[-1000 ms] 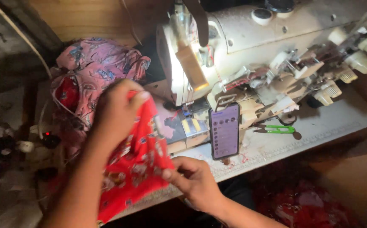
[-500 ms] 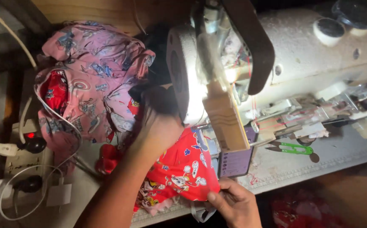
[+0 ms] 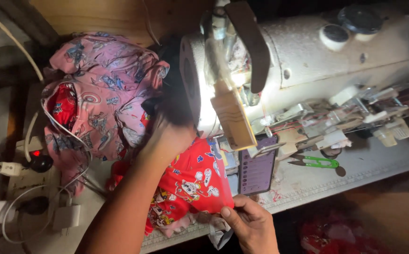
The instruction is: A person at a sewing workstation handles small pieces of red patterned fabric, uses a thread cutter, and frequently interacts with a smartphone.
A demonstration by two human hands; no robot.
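Observation:
A red printed cloth (image 3: 192, 183) lies on the sewing table (image 3: 308, 186) under the head of a white sewing machine (image 3: 308, 51). My left hand (image 3: 169, 138) presses on the cloth's far end, close to the needle area, its fingers in shadow. My right hand (image 3: 249, 221) pinches the cloth's near edge at the table's front. A phone (image 3: 257, 165) with a lit screen leans upright just right of the cloth.
A heap of pink and red printed garments (image 3: 98, 96) lies at the back left. A power strip with plugs and white cables (image 3: 23, 186) sits at the left. Green thread snips (image 3: 316, 162) lie right of the phone. Metal attachments (image 3: 355, 115) crowd the machine bed.
The view has shifted closer to the machine. My left hand has moved the red cloth from the air onto the table under the machine head; my right hand has stayed at its near edge.

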